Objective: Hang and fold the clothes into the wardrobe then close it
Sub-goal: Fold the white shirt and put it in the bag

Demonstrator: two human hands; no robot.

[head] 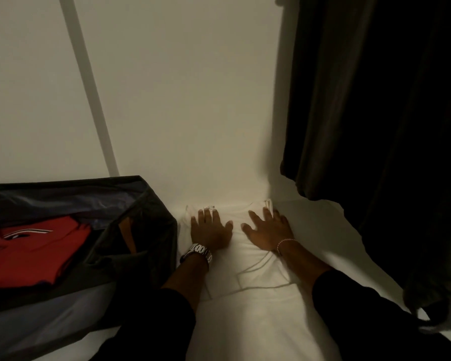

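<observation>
A folded white garment (235,259) lies on the white wardrobe shelf (320,225), pushed up against the back wall. My left hand (210,230) lies flat on its left half, fingers spread, a metal watch on the wrist. My right hand (267,230) presses flat on its right half, a thin bracelet on the wrist. A small label shows at the garment's far edge by my left fingertips. Dark clothes (375,113) hang at the right, reaching down close to the shelf.
A dark fabric storage box (141,204) stands open on the shelf left of the garment, with a folded red garment (37,251) inside. A white vertical divider (89,87) runs up the back wall. A dark strap or bag (427,308) lies at the lower right.
</observation>
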